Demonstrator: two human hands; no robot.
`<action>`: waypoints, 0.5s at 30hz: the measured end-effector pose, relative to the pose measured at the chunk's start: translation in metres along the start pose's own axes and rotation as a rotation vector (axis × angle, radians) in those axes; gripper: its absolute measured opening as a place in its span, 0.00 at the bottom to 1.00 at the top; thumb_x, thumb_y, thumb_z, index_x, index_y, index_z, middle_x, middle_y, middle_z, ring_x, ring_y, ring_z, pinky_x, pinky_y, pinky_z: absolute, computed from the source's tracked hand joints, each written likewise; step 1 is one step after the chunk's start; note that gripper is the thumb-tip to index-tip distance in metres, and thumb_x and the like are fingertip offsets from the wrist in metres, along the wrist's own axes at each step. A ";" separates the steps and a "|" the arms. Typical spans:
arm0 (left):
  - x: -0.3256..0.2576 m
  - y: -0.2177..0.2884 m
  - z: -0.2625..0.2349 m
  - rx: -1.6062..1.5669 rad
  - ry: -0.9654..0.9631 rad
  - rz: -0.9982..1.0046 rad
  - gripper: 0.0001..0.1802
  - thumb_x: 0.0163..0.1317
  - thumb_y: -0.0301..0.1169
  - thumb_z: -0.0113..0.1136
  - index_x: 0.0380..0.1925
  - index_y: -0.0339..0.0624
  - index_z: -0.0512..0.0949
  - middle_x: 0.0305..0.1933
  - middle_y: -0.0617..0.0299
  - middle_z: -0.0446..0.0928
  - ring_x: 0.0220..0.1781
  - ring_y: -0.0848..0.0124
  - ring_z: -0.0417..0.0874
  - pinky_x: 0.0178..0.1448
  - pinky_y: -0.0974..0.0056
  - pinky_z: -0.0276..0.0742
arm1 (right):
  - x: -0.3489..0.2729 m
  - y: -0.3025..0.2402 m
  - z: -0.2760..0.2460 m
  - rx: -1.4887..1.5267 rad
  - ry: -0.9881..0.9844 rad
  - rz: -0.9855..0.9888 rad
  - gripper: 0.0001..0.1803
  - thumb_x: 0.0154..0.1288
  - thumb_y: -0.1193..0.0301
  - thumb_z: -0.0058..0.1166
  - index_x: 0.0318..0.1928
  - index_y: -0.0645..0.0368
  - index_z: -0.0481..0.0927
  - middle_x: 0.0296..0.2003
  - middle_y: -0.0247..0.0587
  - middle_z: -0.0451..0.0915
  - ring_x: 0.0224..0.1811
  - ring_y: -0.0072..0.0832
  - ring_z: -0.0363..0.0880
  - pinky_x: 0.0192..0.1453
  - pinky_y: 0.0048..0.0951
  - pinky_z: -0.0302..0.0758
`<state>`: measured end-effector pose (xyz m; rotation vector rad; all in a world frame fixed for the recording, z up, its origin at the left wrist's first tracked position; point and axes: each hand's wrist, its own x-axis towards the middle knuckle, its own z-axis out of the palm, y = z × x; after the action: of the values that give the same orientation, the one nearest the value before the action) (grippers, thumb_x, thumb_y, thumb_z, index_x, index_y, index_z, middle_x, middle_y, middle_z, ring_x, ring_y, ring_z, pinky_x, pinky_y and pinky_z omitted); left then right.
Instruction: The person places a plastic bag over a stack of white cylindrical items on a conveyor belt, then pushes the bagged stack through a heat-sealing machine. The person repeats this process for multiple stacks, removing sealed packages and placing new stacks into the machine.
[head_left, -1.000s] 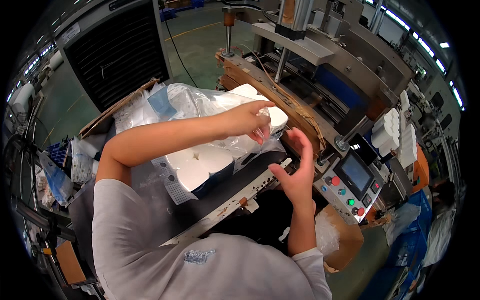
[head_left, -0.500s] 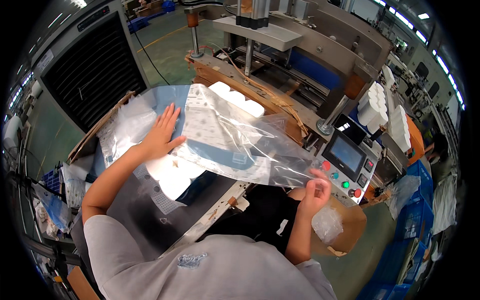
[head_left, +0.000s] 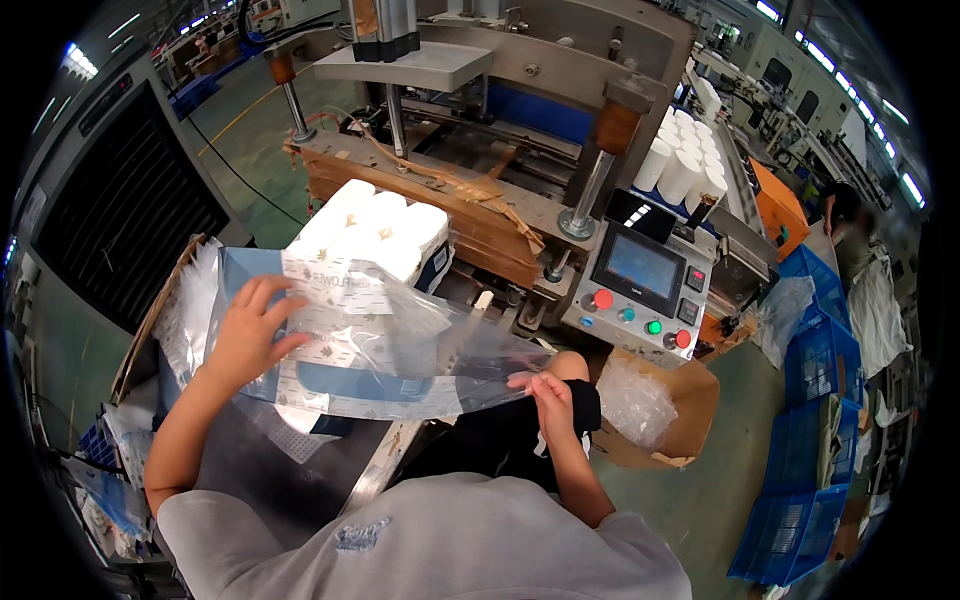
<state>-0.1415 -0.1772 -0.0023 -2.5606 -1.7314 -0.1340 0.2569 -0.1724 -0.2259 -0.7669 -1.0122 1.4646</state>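
Observation:
A clear plastic bag (head_left: 430, 345) with pale blue and white printed panels stretches between my hands over the near part of the worktable. My left hand (head_left: 250, 335) is on the bag's left part, fingers spread and slightly bent. At the bag's narrow right end, my right hand (head_left: 550, 400) is closed, pinching the film between thumb and fingers. Just beyond the bag stands a block of white paper rolls (head_left: 385, 225); the bag covers its near side. Under the bag, a white sheet with holes (head_left: 297, 440) shows in part.
Right of the rolls is a machine control panel (head_left: 640, 270) with a screen and coloured buttons. A metal press (head_left: 430, 68) rises behind. A cardboard box (head_left: 685, 425) holding crumpled film sits on the floor, near blue crates (head_left: 790, 530). More white rolls (head_left: 685, 165) stand farther right.
The bag has come down toward me, uncovering more of the rolls. My right hand has moved away from the control panel, still pinching the bag. My left fingers have bent. The view has shifted right.

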 end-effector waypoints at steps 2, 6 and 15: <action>0.007 -0.002 0.025 0.020 -0.051 0.086 0.33 0.58 0.48 0.55 0.62 0.50 0.62 0.70 0.51 0.51 0.70 0.48 0.52 0.68 0.51 0.54 | 0.006 -0.016 0.005 0.079 0.025 -0.069 0.14 0.68 0.66 0.42 0.28 0.62 0.70 0.38 0.56 0.79 0.45 0.41 0.77 0.55 0.36 0.68; 0.028 -0.013 0.037 -0.050 -0.166 0.084 0.36 0.63 0.50 0.47 0.68 0.53 0.50 0.74 0.53 0.38 0.74 0.49 0.37 0.73 0.49 0.39 | 0.003 -0.031 -0.004 -0.072 0.089 -0.272 0.15 0.70 0.66 0.40 0.36 0.67 0.73 0.39 0.58 0.78 0.39 0.39 0.80 0.47 0.34 0.75; 0.059 -0.027 0.045 -0.209 -0.193 0.168 0.35 0.64 0.50 0.45 0.68 0.55 0.51 0.74 0.54 0.37 0.75 0.52 0.35 0.72 0.43 0.33 | -0.026 -0.047 0.004 -0.297 0.046 -0.319 0.19 0.71 0.62 0.40 0.46 0.69 0.73 0.40 0.52 0.80 0.46 0.35 0.79 0.56 0.31 0.70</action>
<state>-0.1425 -0.1085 -0.0418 -2.9470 -1.6289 -0.0664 0.2775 -0.1987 -0.1838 -0.8026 -1.2704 1.0325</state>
